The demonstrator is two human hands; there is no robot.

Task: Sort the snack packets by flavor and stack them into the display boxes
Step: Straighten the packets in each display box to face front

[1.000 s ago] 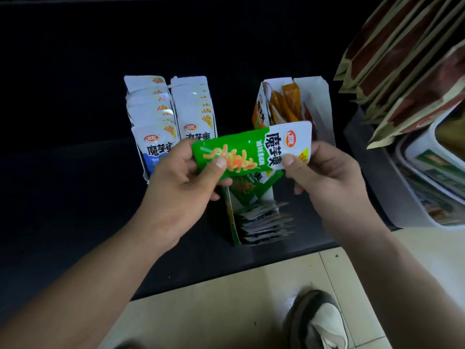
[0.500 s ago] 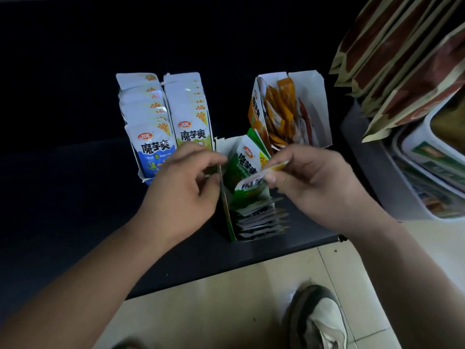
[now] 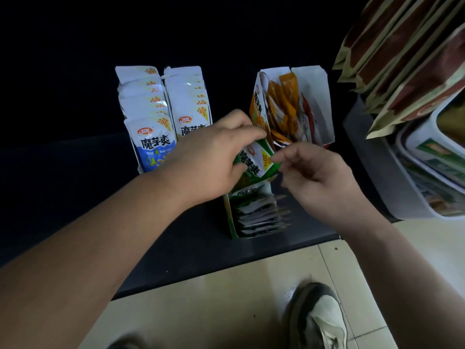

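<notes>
counter: dark top [image 3: 176,248] ran across the view, black behind it; its near edge met a pale tiled floor [image 3: 226,311].
green packet [image 3: 254,162]: held tilted between both hands, above the far end of the green box, its white printed end facing up.
left hand [image 3: 208,157]: reached in from the left, fingers curled over the packet's top edge and thumb under its left side, clamped on it.
right hand [image 3: 319,177]: fingers loosely curled; index fingertip touched the packet's right edge, thumb just below. whether it pinched the packet could not be told.
green box [image 3: 229,217]: stood open on the counter near the edge, under the hands, filled with packets seen edge-on, stacked one behind another.
blue packets [image 3: 151,137]: upright row on the left, front one white over blue.
second row [image 3: 188,104]: just beside the blue packets on their right; its front packet partly hidden by the left hand.
orange box [image 3: 314,96]: white inside, stood behind the green box, holding orange packets [image 3: 281,104] leaning loosely, with a red one among them.
brown bags [image 3: 402,59]: overlapping row at the upper right.
tub [image 3: 427,159]: pale container under the bags, at the counter's right end.
shoe [image 3: 319,318]: grey and white, on the floor below the right arm.
</notes>
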